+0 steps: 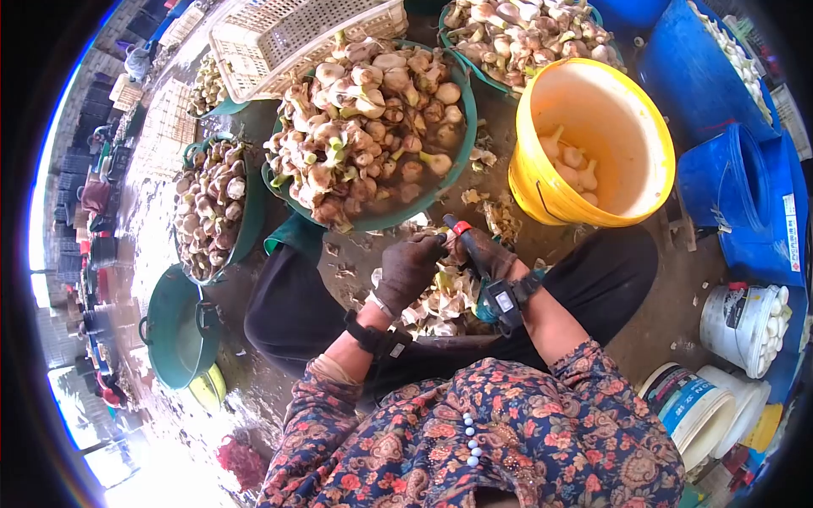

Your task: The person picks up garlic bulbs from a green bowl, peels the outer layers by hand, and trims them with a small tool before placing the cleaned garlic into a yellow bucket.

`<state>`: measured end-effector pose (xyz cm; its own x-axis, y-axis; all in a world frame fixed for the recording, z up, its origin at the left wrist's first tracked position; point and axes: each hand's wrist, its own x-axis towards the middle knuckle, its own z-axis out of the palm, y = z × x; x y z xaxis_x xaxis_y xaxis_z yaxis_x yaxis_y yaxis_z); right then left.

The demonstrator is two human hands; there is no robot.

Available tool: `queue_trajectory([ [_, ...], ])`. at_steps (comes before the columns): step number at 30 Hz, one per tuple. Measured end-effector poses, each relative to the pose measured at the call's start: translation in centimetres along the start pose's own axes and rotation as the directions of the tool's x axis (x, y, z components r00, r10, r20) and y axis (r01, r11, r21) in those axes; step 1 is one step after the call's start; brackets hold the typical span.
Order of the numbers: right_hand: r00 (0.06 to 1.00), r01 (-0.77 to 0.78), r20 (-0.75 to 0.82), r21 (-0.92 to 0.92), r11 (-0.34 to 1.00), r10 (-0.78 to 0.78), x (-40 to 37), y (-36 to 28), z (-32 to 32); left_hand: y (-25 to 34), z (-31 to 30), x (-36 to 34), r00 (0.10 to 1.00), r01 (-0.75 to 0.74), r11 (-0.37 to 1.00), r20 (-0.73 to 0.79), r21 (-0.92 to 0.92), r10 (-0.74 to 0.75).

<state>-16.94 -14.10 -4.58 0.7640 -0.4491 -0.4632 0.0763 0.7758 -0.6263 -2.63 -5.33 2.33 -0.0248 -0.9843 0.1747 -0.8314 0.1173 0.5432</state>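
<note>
My left hand (409, 273), in a dark brown glove, is closed over the peelings in front of my lap. What its fingers hold is hidden. My right hand (491, 254), gloved too, is closed beside it around a small tool with a red and black handle (458, 226); its blade, if any, does not show. The fingertips of both hands nearly meet. Below them lies a pile of pale garlic peelings (442, 306). Just beyond stands a wide green tub (464, 148) heaped with unpeeled garlic bulbs (364, 127) in murky water.
A yellow bucket (527, 182) with several cleaned garlic bulbs (569, 162) stands ahead right. More garlic fills a tub (210, 207) at left and another (529, 38) behind. A cream crate (246, 63), green basket (174, 326), blue bucket (716, 182) and white bucket (730, 326) surround me.
</note>
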Motion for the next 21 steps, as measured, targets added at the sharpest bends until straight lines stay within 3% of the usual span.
queue_trajectory([
  [2,0.981,-0.158,0.149,0.251,0.955,0.123,0.3,-0.4,-0.5,-0.5,1.1,-0.4,0.980,0.187,0.963,-0.028,-0.197,-0.196],
  [3,0.980,-0.161,0.151,0.250,0.955,0.126,0.5,0.0,-0.8,-0.5,1.4,-0.4,0.971,0.190,0.940,-0.090,-0.282,-0.223],
  [6,0.947,-0.188,0.314,0.354,0.916,0.073,0.8,0.8,-1.0,-0.4,1.3,-0.2,0.945,0.278,0.895,-0.066,-0.348,-0.319],
  [7,0.947,-0.188,0.313,0.354,0.916,0.074,0.5,0.9,-1.0,-0.7,1.8,-0.3,0.945,0.278,0.895,-0.066,-0.348,-0.319],
  [9,0.984,-0.172,0.070,0.167,0.971,0.162,-1.3,-1.3,2.0,-1.4,2.9,-0.2,0.841,0.425,0.694,-0.030,-0.581,-0.541],
  [10,0.985,-0.171,0.069,0.166,0.971,0.161,-0.6,-0.7,1.8,-1.9,3.0,-0.2,0.841,0.424,0.694,-0.030,-0.582,-0.540],
  [11,0.974,-0.011,0.222,0.240,0.971,-0.043,0.0,-0.3,2.0,-2.3,2.6,0.0,0.838,0.466,0.655,0.059,-0.594,-0.543],
  [12,0.902,0.128,0.351,0.336,0.933,-0.250,0.3,0.1,2.1,-2.5,2.1,0.0,0.826,0.512,0.614,0.147,-0.601,-0.544],
  [13,0.903,0.125,0.352,0.335,0.934,-0.247,0.2,0.3,1.8,-2.7,1.6,-0.1,0.834,0.515,0.640,0.162,-0.571,-0.527],
  [14,0.916,0.205,0.319,0.150,0.967,-0.244,-0.9,-1.6,3.0,-2.1,0.8,0.2,0.836,0.513,0.641,0.160,-0.571,-0.525],
  [15,0.927,0.271,0.281,-0.040,0.962,-0.249,-1.5,-2.6,3.7,-1.5,0.0,0.3,0.914,0.370,0.729,0.082,-0.576,-0.398],
  [16,0.928,0.269,0.278,-0.036,0.962,-0.249,-1.2,-2.1,3.0,-1.1,-0.3,0.0,0.965,0.220,0.793,0.006,-0.568,-0.263],
  [18,0.899,-0.102,0.437,0.283,0.954,-0.033,0.7,0.2,-0.2,-1.4,-0.5,-0.4,0.962,0.239,0.781,0.032,-0.577,-0.271],
  [19,0.892,-0.052,0.452,0.154,0.987,-0.024,1.5,1.5,-1.9,-1.5,-1.0,-0.4,0.941,0.328,0.780,0.110,-0.533,-0.321],
  [20,0.890,-0.055,0.455,0.151,0.987,-0.020,0.7,1.0,-1.1,-1.6,-1.4,-0.4,0.911,0.411,0.773,0.183,-0.484,-0.370],
  [21,0.953,-0.017,0.301,0.075,0.997,-0.007,-0.9,-0.2,0.8,-2.0,-1.1,-0.5,0.912,0.405,0.788,0.150,-0.463,-0.381],
])
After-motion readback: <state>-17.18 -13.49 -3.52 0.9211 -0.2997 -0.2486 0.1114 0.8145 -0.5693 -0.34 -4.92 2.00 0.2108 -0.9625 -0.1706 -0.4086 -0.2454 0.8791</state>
